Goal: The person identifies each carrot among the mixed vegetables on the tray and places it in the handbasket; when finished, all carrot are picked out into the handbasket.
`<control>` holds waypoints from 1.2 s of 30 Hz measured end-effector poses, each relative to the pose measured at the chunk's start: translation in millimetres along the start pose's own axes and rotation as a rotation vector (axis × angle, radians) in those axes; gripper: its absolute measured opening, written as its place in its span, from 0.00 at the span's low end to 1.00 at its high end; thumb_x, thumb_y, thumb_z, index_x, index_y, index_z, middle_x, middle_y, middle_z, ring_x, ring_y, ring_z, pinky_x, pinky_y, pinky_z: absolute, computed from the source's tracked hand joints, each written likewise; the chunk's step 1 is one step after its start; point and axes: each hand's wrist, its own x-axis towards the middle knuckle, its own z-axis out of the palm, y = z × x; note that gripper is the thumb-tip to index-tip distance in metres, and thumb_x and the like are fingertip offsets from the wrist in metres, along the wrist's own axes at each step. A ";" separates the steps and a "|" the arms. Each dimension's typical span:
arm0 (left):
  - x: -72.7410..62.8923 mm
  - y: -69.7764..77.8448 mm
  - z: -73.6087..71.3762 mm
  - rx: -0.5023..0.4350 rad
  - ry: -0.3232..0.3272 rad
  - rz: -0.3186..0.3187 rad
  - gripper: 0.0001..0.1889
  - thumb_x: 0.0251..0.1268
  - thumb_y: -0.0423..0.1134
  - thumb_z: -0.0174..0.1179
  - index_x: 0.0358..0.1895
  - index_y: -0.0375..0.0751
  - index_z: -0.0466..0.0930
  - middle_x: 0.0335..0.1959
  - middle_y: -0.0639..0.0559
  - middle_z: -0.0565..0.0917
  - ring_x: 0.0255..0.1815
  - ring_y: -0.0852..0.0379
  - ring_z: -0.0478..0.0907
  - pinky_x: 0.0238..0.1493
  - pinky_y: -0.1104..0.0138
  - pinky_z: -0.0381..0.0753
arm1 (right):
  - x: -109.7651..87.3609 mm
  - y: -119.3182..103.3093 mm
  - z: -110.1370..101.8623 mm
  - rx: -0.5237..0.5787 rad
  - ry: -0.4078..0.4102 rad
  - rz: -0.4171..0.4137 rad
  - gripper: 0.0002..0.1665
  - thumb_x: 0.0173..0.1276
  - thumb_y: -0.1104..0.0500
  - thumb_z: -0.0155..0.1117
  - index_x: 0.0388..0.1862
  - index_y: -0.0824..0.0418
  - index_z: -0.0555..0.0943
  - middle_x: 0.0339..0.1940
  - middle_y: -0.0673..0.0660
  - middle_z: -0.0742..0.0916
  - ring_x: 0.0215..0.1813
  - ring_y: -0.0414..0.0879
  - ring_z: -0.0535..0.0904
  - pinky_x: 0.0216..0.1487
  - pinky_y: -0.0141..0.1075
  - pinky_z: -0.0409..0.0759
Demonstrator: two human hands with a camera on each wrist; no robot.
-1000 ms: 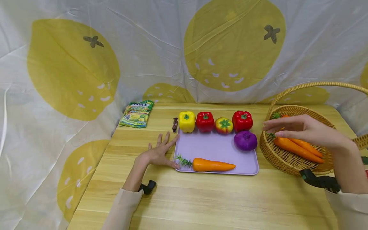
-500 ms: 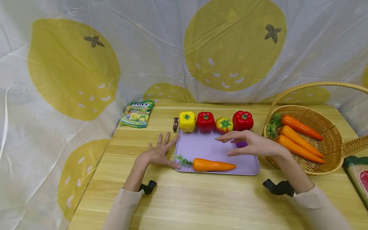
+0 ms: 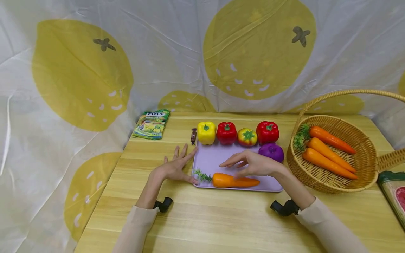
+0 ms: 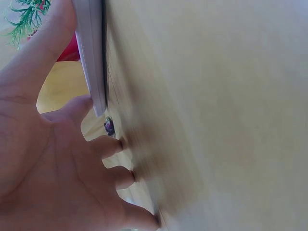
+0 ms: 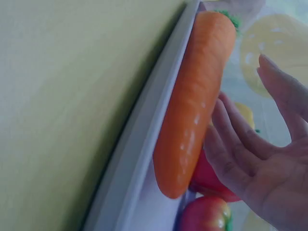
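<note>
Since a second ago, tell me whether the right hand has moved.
Yes. The right hand has moved left, away from the basket where it hovered, and now hangs open over the purple tray, just above the carrot.

The middle of the purple tray (image 3: 221, 158) is left bare, an open strip bounded at the back by a row of peppers (image 3: 226, 133) and a purple onion (image 3: 271, 152), and at the front by a carrot (image 3: 235, 181) laid along the near rim. That strip is partly covered by the right hand (image 3: 251, 164), held flat just above the carrot. The tray's left edge is blocked by the left hand (image 3: 175, 168), pressed against it. To the right, passage is narrowed by a basket (image 3: 364, 182). The tabletop (image 3: 221, 221) in front is left open.
</note>
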 end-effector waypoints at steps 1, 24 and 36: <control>-0.1 0.1 -0.2 0.001 0.001 0.001 0.64 0.54 0.65 0.74 0.86 0.63 0.35 0.86 0.42 0.25 0.84 0.32 0.18 0.71 0.19 0.28 | 1.5 0.9 1.2 -0.001 -0.008 0.003 0.28 0.66 0.65 0.73 0.66 0.62 0.83 0.67 0.60 0.85 0.69 0.61 0.79 0.72 0.61 0.74; -0.2 0.6 -0.2 -0.004 0.006 0.006 0.65 0.53 0.65 0.75 0.86 0.62 0.35 0.86 0.40 0.25 0.84 0.30 0.19 0.69 0.18 0.29 | 13.7 8.9 12.1 0.047 -0.076 -0.012 0.26 0.63 0.68 0.75 0.61 0.64 0.85 0.60 0.62 0.89 0.60 0.53 0.84 0.68 0.55 0.80; -0.9 1.6 0.3 -0.007 0.002 0.004 0.65 0.54 0.61 0.76 0.86 0.61 0.36 0.86 0.41 0.25 0.84 0.31 0.18 0.70 0.19 0.28 | 14.3 13.0 12.7 0.044 -0.050 0.044 0.26 0.62 0.69 0.76 0.61 0.67 0.84 0.57 0.65 0.89 0.53 0.53 0.88 0.57 0.36 0.87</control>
